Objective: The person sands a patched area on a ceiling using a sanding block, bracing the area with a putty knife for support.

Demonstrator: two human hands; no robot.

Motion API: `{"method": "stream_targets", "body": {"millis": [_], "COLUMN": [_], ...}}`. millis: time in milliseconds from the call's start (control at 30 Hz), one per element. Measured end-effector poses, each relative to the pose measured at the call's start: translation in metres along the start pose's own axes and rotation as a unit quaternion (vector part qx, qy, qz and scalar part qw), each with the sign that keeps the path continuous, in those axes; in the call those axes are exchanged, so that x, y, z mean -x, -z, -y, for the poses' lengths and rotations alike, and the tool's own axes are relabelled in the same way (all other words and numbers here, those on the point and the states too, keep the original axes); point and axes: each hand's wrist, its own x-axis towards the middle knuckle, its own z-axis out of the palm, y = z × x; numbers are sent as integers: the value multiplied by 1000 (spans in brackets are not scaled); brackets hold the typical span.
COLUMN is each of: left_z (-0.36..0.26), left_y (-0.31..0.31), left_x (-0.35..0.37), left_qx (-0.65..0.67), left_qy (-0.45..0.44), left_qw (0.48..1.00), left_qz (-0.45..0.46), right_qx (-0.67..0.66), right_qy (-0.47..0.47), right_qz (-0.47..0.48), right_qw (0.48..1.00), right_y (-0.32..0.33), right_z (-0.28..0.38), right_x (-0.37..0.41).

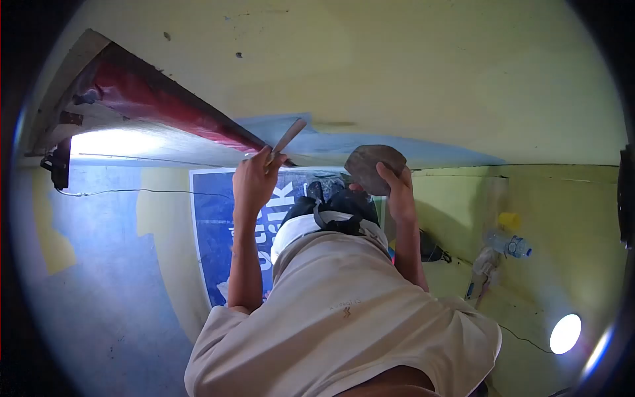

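My left hand (253,180) is raised in front of me, its fingers closed round a slim, flat-bladed tool (289,136) that looks like a putty knife. The blade tilts up to the right, close to a light-blue patch (331,135) on the yellow wall (423,79). In my right hand (399,192) is a brownish, rounded flat piece (372,165), thumb over its near face and fingers mostly hidden behind it. What that piece is, I cannot make out. The two held things are apart from each other.
A dark frame with a red strip (152,106) runs along the upper left. Below me lies a blue printed banner (215,231). To the right are a plastic bottle (512,245), a yellow object (509,220) and a lit round lamp (565,333) with its cable.
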Motion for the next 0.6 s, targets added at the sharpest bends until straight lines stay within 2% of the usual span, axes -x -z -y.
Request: {"method": "stream_targets", "body": {"millis": [67, 100, 333, 433, 600], "left_z": [9, 7, 8, 3, 13], "left_y": [0, -1, -4, -4, -5], "left_x": [0, -3, -3, -1, -2], "left_qx": [16, -11, -21, -40, -27], "left_qy": [31, 9, 13, 17, 2], "left_qw": [999, 1000, 1000, 998, 1000], "left_qz": [8, 12, 6, 35, 1], "right_qx": [-2, -5, -9, -7, -9], "right_qy": [6, 7, 36, 17, 29], "right_qz": [-14, -20, 3, 2, 1], "right_qw": [1000, 1000, 999, 1000, 1000], "right_y": [-1, -2, -6, 3, -6], "right_z": [1, 0, 4, -6, 2], "right_x": [0, 0, -1, -7, -3]}}
